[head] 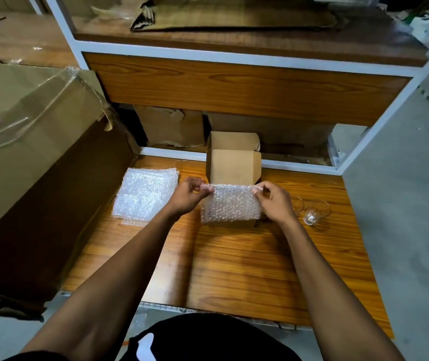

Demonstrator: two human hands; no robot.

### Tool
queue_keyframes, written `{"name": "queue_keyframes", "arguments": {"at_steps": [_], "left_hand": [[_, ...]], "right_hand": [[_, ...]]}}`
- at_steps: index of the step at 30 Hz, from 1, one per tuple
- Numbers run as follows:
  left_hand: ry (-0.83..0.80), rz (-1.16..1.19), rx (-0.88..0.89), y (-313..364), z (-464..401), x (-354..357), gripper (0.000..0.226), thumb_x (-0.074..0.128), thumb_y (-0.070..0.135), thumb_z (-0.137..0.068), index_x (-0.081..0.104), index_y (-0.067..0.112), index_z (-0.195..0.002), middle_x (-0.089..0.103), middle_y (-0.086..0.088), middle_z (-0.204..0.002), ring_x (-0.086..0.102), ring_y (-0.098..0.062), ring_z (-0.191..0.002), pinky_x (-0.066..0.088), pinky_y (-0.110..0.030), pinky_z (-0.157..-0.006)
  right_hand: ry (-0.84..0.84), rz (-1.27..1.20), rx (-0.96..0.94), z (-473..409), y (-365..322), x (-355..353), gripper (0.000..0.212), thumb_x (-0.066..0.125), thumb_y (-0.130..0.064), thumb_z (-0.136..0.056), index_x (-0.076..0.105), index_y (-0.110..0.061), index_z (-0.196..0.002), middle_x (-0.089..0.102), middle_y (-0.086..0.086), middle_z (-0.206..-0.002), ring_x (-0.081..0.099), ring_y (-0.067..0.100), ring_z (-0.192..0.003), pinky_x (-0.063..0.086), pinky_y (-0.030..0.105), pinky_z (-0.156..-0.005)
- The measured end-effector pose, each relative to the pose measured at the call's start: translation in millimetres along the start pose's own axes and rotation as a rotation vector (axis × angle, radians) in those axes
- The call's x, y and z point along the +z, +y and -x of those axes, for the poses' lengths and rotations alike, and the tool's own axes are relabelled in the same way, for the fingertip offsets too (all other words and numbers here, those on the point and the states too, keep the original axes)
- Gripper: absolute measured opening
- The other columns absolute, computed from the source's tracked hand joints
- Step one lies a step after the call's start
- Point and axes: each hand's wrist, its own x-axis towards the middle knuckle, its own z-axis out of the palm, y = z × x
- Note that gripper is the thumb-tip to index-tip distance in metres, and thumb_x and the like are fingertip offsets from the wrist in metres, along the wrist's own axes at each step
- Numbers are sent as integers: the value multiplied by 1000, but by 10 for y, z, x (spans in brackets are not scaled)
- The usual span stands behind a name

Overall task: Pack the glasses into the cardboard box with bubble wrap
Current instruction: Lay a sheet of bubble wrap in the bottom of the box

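Observation:
A small open cardboard box (233, 165) stands on the wooden table (234, 256), its flaps up. A sheet of bubble wrap (230, 204) hangs in front of the box's near wall. My left hand (190, 195) pinches its top left corner, and my right hand (273, 201) pinches its top right corner. Two clear glasses lie to the right of the box: one on its side (315, 212), another (298, 204) partly hidden behind my right hand.
A stack of bubble wrap sheets (144, 194) lies left of the box. A large brown carton (44, 162) leans at the left edge of the table. A shelf unit (234, 89) with cardboard pieces rises behind the table. Grey floor lies to the right.

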Motion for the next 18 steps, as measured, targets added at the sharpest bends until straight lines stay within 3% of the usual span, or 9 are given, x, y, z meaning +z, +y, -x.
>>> {"name": "queue_keyframes", "arguments": {"at_steps": [3, 5, 9, 12, 15, 18], "left_hand": [[-53, 195, -38, 48, 4, 34, 23, 71, 35, -102, 68, 18, -85, 68, 15, -79, 63, -2, -81, 48, -28, -82], [-17, 226, -63, 40, 0, 78, 21, 71, 36, -102, 67, 19, -89, 65, 12, -76, 60, -6, -76, 48, -30, -76], [4, 271, -153, 5, 13, 161, 28, 76, 36, -97, 65, 19, -116, 65, -6, -93, 64, -23, -87, 56, -37, -72], [-44, 362, -201, -2, 32, 187, 46, 82, 20, -92, 58, 25, -132, 55, -8, -101, 62, -24, -92, 58, -36, -76], [-108, 383, -224, -34, 29, 178, 64, 84, 3, -87, 53, 27, -138, 50, -9, -109, 61, -27, -97, 60, -40, -82], [-95, 368, -232, -73, -40, 168, 64, 83, -5, -85, 53, 24, -134, 51, -10, -109, 63, -29, -99, 60, -52, -94]], "right_hand": [[-36, -123, 28, -33, -4, -48, 16, 59, -37, -106, 67, -24, -110, 72, 0, -99, 65, 11, -86, 55, 41, -75], [-12, -150, 41, -51, 8, -28, 15, 57, -33, -107, 65, -21, -112, 71, 9, -99, 57, 15, -76, 45, 36, -66], [38, -124, 97, -98, 75, 83, 11, 54, -32, -108, 56, -28, -118, 71, 9, -102, 58, 20, -71, 46, 39, -61], [61, -63, 106, -133, 126, 124, 15, 52, -30, -109, 45, -34, -122, 69, 10, -93, 57, 21, -67, 44, 39, -57], [64, -28, 120, -176, 113, 107, 20, 49, -26, -110, 39, -34, -125, 66, 15, -90, 54, 21, -64, 41, 38, -55], [12, -32, 134, -252, 133, 72, 25, 54, -24, -108, 38, -38, -123, 68, 13, -95, 54, 20, -64, 42, 38, -56]]}}
